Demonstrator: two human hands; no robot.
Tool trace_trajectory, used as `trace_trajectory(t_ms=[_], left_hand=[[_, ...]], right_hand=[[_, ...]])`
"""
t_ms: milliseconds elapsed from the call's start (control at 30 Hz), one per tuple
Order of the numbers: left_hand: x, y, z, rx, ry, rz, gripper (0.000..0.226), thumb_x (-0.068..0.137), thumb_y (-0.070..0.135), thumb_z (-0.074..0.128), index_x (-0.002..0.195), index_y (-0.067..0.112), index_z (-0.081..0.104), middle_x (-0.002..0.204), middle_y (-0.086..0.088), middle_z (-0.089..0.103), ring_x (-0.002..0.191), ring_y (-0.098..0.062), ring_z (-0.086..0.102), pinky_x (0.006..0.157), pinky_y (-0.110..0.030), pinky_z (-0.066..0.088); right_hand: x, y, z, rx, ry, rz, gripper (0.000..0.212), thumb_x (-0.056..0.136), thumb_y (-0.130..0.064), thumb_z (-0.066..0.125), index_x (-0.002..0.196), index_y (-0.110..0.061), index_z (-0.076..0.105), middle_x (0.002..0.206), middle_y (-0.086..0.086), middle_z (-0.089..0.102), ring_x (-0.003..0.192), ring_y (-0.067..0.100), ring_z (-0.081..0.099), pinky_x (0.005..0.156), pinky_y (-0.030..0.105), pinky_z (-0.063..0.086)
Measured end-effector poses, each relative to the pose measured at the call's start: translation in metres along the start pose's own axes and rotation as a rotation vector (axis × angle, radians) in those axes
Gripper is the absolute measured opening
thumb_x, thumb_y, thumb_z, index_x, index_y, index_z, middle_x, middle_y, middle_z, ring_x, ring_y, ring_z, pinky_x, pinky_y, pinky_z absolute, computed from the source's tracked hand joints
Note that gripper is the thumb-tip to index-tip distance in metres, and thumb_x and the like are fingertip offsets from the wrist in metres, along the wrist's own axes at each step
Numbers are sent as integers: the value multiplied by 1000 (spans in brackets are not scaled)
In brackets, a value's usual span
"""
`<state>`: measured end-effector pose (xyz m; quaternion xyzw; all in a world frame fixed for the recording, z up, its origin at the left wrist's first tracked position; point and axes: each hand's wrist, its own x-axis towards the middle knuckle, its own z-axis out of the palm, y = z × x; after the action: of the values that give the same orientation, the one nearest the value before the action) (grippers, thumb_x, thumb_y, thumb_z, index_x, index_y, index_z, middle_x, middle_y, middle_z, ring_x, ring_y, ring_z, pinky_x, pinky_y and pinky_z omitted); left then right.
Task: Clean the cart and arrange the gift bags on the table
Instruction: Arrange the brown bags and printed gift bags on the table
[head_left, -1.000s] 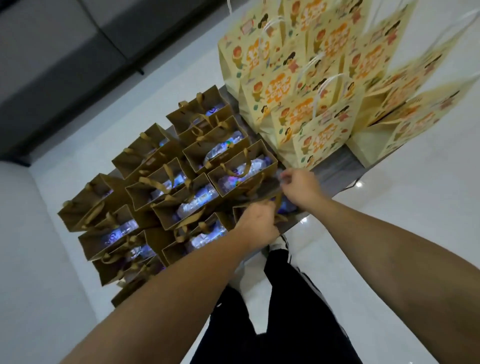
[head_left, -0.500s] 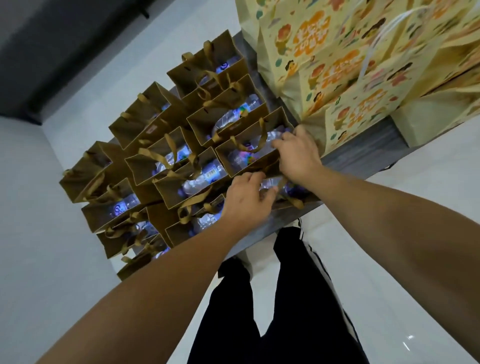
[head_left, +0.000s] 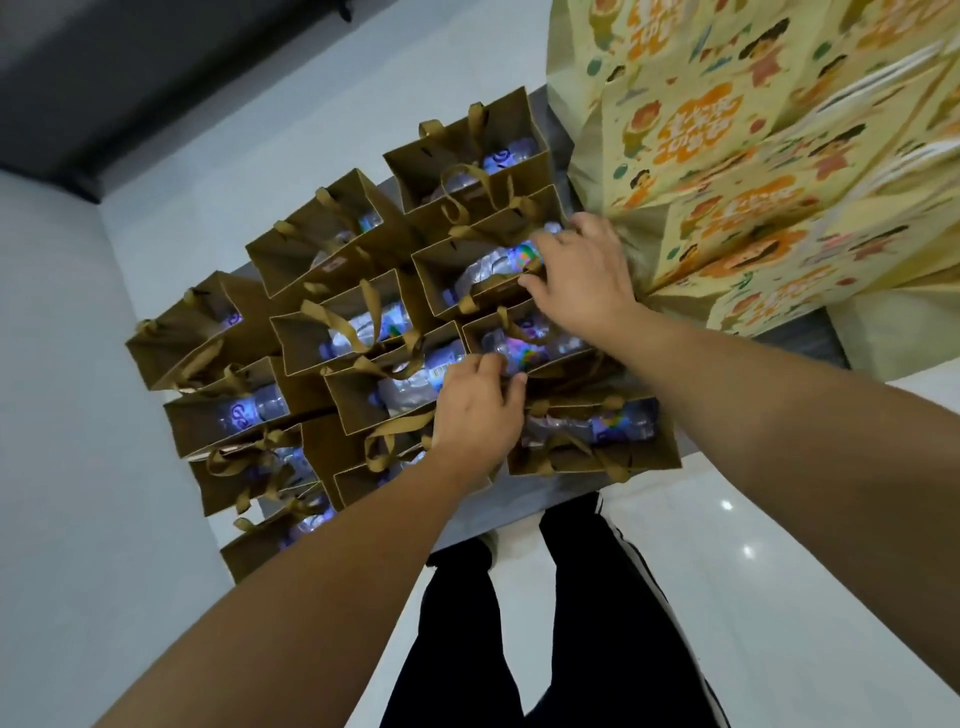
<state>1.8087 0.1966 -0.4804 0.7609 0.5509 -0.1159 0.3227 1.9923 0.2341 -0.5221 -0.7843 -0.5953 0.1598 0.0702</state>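
Note:
Several small brown gift bags (head_left: 332, 244) with ribbon handles stand packed together on a grey table (head_left: 810, 348), each with a plastic water bottle inside. My left hand (head_left: 480, 415) pinches the near rim of a brown bag in the front middle (head_left: 478, 338). My right hand (head_left: 584, 275) curls its fingers over the right rim of the brown bag behind it (head_left: 441, 275), beside the tall yellow bags. Another brown bag (head_left: 597, 460) stands at the table's front edge, under my right forearm.
Tall yellow printed gift bags (head_left: 727, 156) crowd the right side of the table, touching the brown ones. White glossy floor (head_left: 753, 571) lies around the table. My legs in black trousers (head_left: 597, 623) stand at its front edge. A dark sofa (head_left: 104, 78) is at the upper left.
Both hands have moved away from the front-edge bag toward the bags farther in. My right hand now holds the rim of the bag next to the yellow bags. The view has closed in.

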Motion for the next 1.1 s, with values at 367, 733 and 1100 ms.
trace_trajectory(t_ms=[367,733,1100], left_hand=[[27,-19,-9,-43,67,-72,36,103,38,50,133,19,56,128,-3,55,119,-18,45,93,-27,36],[29,-39,-9,-103,121,-67,35,103,36,51,133,18,56,130,-3,54,122,-19,44,98,-31,38],[18,-19,-40,-139,194,-70,35,103,35,51,131,15,57,128,-7,54,124,-25,45,100,-40,44]], right_hand=[[28,-15,6,216,105,-139,31,77,1,67,106,-10,70,94,12,65,90,34,60,81,41,49],[80,-7,5,-194,-131,-37,20,95,-4,51,110,-9,63,100,17,67,93,39,66,70,42,49],[55,-34,-38,311,-62,386,20,93,-30,61,82,-15,68,87,7,66,87,28,62,71,33,44]])
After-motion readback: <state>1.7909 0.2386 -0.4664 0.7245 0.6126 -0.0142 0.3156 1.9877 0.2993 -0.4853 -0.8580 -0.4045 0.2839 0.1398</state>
